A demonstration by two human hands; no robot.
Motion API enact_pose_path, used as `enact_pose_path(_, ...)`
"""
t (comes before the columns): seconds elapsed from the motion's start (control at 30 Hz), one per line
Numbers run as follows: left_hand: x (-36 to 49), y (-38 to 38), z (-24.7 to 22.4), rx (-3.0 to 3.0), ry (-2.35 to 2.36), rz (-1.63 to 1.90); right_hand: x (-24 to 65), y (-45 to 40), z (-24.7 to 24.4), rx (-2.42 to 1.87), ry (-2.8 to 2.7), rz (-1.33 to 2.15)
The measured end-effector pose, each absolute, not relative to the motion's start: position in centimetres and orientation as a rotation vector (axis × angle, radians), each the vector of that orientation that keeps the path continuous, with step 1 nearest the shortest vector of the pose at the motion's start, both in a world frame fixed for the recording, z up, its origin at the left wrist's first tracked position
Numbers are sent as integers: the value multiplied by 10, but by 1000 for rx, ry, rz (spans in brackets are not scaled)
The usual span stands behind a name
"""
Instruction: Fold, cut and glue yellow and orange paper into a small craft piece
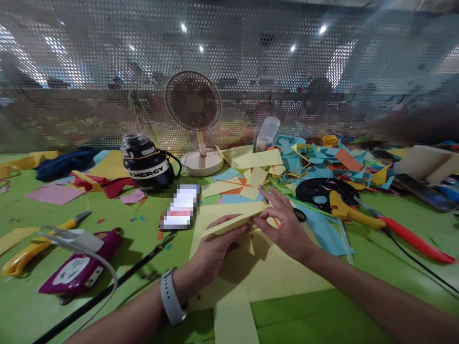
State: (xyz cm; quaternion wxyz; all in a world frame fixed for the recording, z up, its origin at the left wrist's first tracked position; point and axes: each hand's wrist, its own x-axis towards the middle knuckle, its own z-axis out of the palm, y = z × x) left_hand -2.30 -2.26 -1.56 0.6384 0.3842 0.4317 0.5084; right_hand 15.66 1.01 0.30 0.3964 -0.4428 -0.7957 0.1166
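A folded piece of pale yellow paper (229, 223) is held in my left hand (215, 248), its thumb on the near side and the fingers behind. My right hand (283, 224) pinches the right end of the same piece between thumb and index finger, with the other fingers raised. Beneath both hands lie larger pale yellow sheets (283, 274), shaded by my hands. A blue sheet (326, 229) sticks out to the right of them, and black scissors handles (300, 215) show partly beside my right hand.
Behind stand a fan (202, 162), a black jug (148, 167) and heaped paper scraps (315, 160). A phone (181, 208) lies left of centre. To the right are a yellow glue gun (355, 215) and red cutter (416, 239); at left, a yellow cutter (43, 246) and purple pouch (81, 267).
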Motion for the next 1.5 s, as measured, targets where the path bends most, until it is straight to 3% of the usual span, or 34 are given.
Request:
enact_pose_path(0.37, -24, -19, -14, 737, 1009, 1183, 162, 10, 10, -1124, -1771, 437)
enact_pose_path(0.6, -23, -17, -8, 649, 990, 1217, 158, 10, 16, -1082, -1267, 1418)
enact_pose_path(0.8, -22, -19, -10, 711, 965, 1205, 152, 6, 13, -1033, -1189, 1652)
enact_pose_path(1.13, -22, -21, -20, 861, 990, 1200, 149, 8, 5, -983, -1182, 1637)
enact_pose_path(1.5, -58, 1, 24, 749, 792, 1064, 160, 10, 7, -1051, -1185, 1619)
